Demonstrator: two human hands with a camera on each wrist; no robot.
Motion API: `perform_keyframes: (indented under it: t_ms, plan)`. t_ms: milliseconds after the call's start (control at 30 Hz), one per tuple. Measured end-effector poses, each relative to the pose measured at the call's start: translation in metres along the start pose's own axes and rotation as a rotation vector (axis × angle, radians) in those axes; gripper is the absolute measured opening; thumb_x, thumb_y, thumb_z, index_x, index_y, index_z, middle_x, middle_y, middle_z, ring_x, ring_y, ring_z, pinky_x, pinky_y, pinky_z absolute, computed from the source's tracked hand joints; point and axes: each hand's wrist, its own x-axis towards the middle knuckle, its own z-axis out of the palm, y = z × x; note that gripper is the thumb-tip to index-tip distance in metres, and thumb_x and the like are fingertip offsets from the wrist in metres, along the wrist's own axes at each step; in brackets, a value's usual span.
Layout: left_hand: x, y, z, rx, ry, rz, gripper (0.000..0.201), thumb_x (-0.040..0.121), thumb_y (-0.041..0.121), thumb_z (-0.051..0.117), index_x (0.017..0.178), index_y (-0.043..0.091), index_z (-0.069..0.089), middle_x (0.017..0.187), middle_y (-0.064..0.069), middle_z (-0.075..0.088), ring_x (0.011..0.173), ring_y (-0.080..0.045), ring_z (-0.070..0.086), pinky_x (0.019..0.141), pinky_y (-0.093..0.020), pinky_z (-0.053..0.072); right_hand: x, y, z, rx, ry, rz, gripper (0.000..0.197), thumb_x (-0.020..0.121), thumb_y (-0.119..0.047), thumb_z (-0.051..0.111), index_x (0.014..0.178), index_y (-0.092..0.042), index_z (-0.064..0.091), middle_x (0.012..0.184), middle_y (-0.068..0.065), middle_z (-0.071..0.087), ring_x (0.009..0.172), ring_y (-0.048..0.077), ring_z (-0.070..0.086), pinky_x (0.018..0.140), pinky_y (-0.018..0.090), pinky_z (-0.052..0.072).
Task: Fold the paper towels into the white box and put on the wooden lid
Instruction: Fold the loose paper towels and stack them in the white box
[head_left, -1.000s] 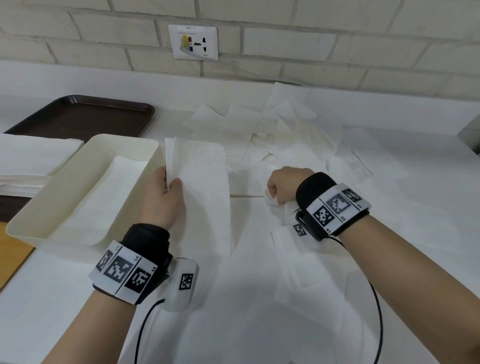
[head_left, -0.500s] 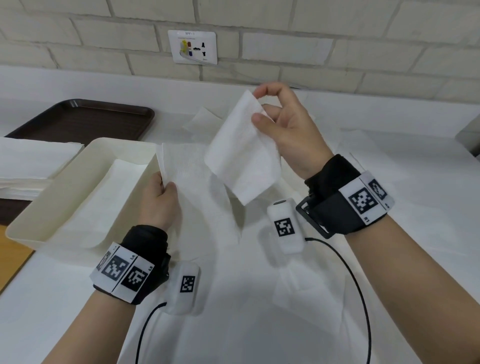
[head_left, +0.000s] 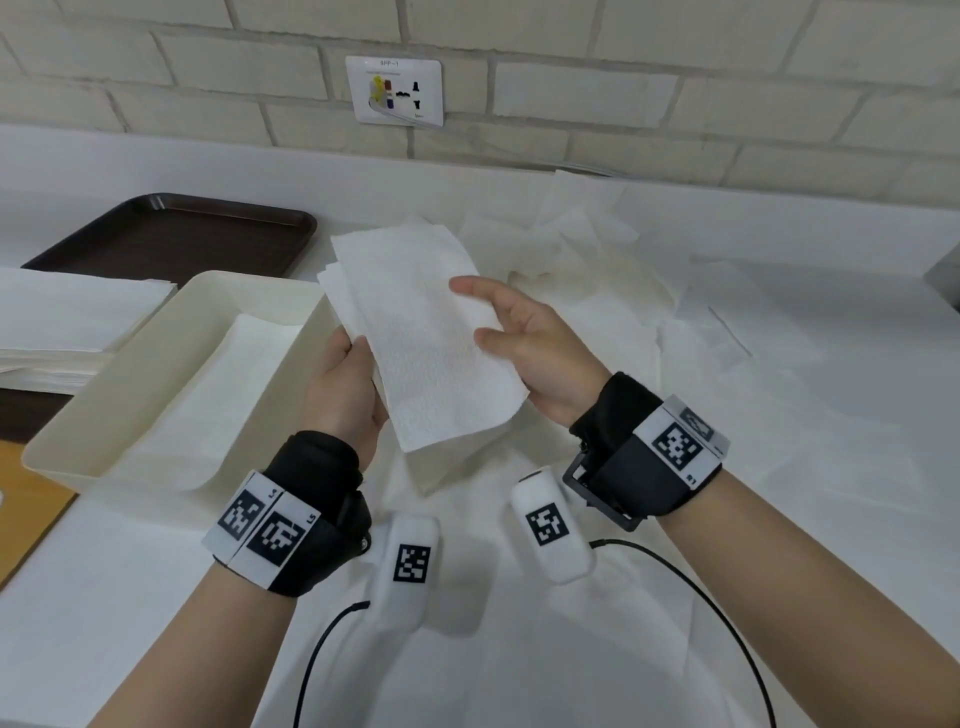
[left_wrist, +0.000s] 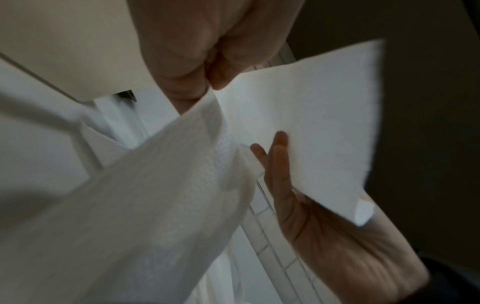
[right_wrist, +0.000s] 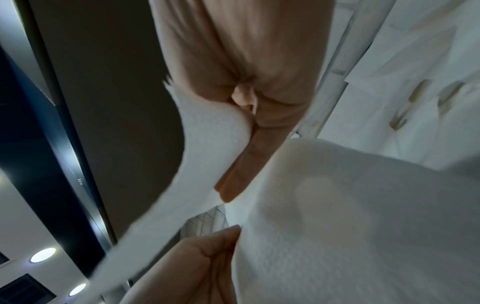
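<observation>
Fingers (head_left: 470, 288) of right hand (head_left: 530, 348) now spread, relaxed, under towel's right edge; half second ago they pinched it high. Left hand (head_left: 345, 389) pinches paper towel (head_left: 415, 332) left edge. Sheets joined above worktop, beside white box (head_left: 62, 441); box holds one layer. Folding next. Wooden lid unseen.

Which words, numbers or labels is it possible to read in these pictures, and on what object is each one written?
"9PP-1", roughly, small and uncertain: top of the wall socket plate.
"L5": left wristband, beside its square code markers.
"R1": right wristband, near its marker.
The square codes hold no readable text.
The wrist views show no text.
</observation>
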Motion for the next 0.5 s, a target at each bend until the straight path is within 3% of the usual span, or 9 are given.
perform_keyframes:
  t_ms: [100, 167, 233, 333, 400, 433, 500]
  plan:
    - [0.002, 0.000, -0.003, -0.051, 0.033, -0.021, 0.027, 0.097, 0.015, 0.037, 0.114, 0.011, 0.058, 0.087, -0.008, 0.053, 0.074, -0.023, 0.045, 0.061, -0.033, 0.034, 0.001, 0.006, 0.000, -0.098, -0.015, 0.060, 0.054, 0.091, 0.009, 0.038, 0.136, -0.019, 0.042, 0.141, -0.002, 0.044, 0.127, 0.018, 0.045, 0.106, 0.039, 0.037]
    - [0.001, 0.001, -0.003, -0.067, 0.034, -0.032, 0.030, 0.098, 0.020, 0.036, 0.116, 0.012, 0.058, 0.097, -0.012, 0.052, 0.083, -0.027, 0.044, 0.068, -0.038, 0.036, 0.002, 0.009, 0.000, -0.215, -0.064, 0.074, 0.059, 0.089, 0.009, 0.040, 0.141, -0.019, 0.036, 0.147, -0.003, 0.036, 0.135, 0.013, 0.035, 0.114, 0.037, 0.029]
    - [0.000, 0.002, -0.002, -0.064, 0.037, -0.044, 0.033, 0.098, 0.027, 0.035, 0.117, 0.012, 0.058, 0.097, -0.010, 0.054, 0.084, -0.025, 0.049, 0.071, -0.036, 0.041, 0.002, 0.011, -0.001, -0.306, -0.126, 0.089, 0.063, 0.089, 0.009, 0.040, 0.144, -0.020, 0.029, 0.152, -0.005, 0.026, 0.142, 0.008, 0.020, 0.118, 0.029, 0.017]
    - [0.001, 0.003, -0.002, -0.087, 0.035, -0.059, 0.033, 0.099, 0.037, 0.033, 0.100, 0.016, 0.058, 0.083, 0.001, 0.057, 0.073, -0.013, 0.056, 0.060, -0.023, 0.046, 0.004, 0.013, 0.000, -0.371, -0.160, 0.113, 0.064, 0.090, 0.007, 0.041, 0.146, -0.021, 0.023, 0.154, -0.005, 0.022, 0.143, 0.008, 0.016, 0.117, 0.025, 0.015]
    - [-0.001, 0.003, -0.002, -0.047, 0.014, -0.060, 0.041, 0.098, 0.046, 0.031, 0.111, 0.017, 0.057, 0.095, 0.002, 0.066, 0.084, -0.014, 0.065, 0.067, -0.026, 0.052, 0.005, 0.015, 0.001, -0.470, -0.184, 0.117, 0.063, 0.092, 0.003, 0.042, 0.147, -0.021, 0.020, 0.154, -0.005, 0.021, 0.142, 0.009, 0.018, 0.113, 0.021, 0.017]
    - [-0.003, 0.003, -0.001, 0.006, 0.010, -0.044, 0.041, 0.098, 0.044, 0.034, 0.119, 0.016, 0.055, 0.104, -0.002, 0.067, 0.092, -0.018, 0.066, 0.074, -0.031, 0.054, 0.005, 0.015, 0.002, -0.521, -0.203, 0.117, 0.063, 0.093, 0.001, 0.042, 0.147, -0.021, 0.019, 0.154, -0.005, 0.021, 0.142, 0.010, 0.019, 0.110, 0.018, 0.017]
    - [-0.005, 0.003, -0.001, 0.119, 0.023, 0.019, 0.032, 0.097, 0.024, 0.045, 0.126, 0.013, 0.051, 0.115, -0.009, 0.064, 0.102, -0.026, 0.064, 0.085, -0.042, 0.052, 0.006, 0.014, 0.003, -0.589, -0.216, 0.109, 0.061, 0.095, -0.006, 0.044, 0.147, -0.021, 0.016, 0.154, -0.004, 0.020, 0.140, 0.012, 0.023, 0.107, 0.018, 0.019]
